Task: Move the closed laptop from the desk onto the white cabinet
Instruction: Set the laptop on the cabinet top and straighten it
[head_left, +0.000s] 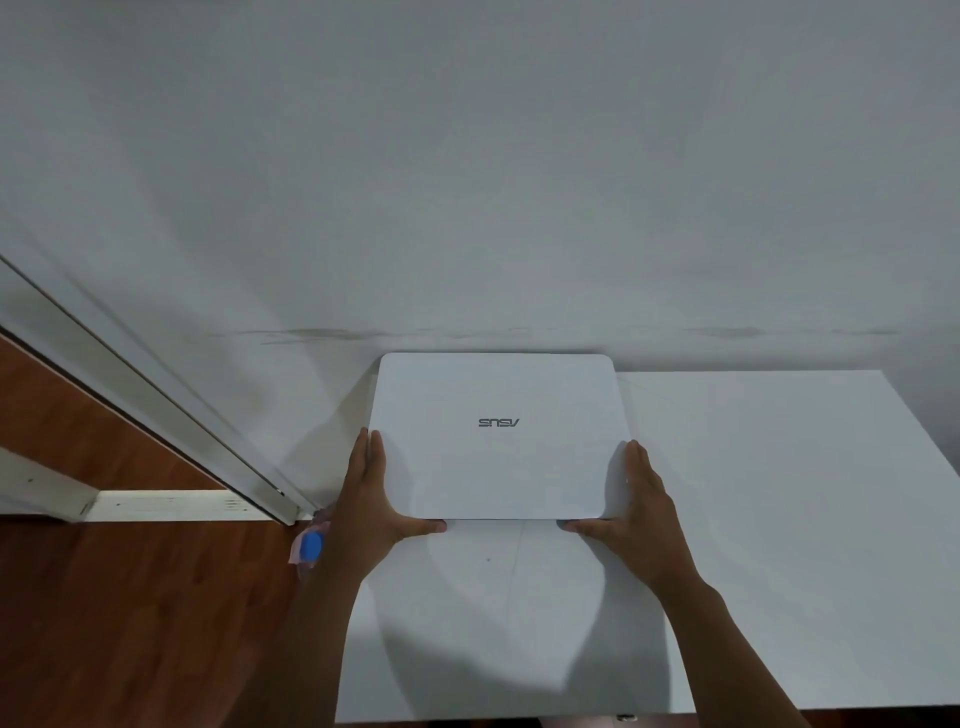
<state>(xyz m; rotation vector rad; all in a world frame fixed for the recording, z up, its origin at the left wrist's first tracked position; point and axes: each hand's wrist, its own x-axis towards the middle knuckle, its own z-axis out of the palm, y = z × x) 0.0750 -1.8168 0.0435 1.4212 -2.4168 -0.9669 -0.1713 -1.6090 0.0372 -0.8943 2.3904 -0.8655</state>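
Observation:
A closed white laptop (498, 441) with a grey logo on its lid lies flat over the white cabinet top (779, 519), its far edge close to the wall. My left hand (371, 499) grips the laptop's left edge and near-left corner, thumb along the front edge. My right hand (636, 504) holds the right edge and near-right corner the same way. I cannot tell whether the laptop rests on the cabinet or hovers just above it; its shadow falls on the surface in front.
A pale wall (467, 182) rises right behind the cabinet. A white door frame (156, 405) slants at the left above a brown wooden floor (130, 623). A small blue and pink object (310, 545) lies on the floor beside the cabinet's left side.

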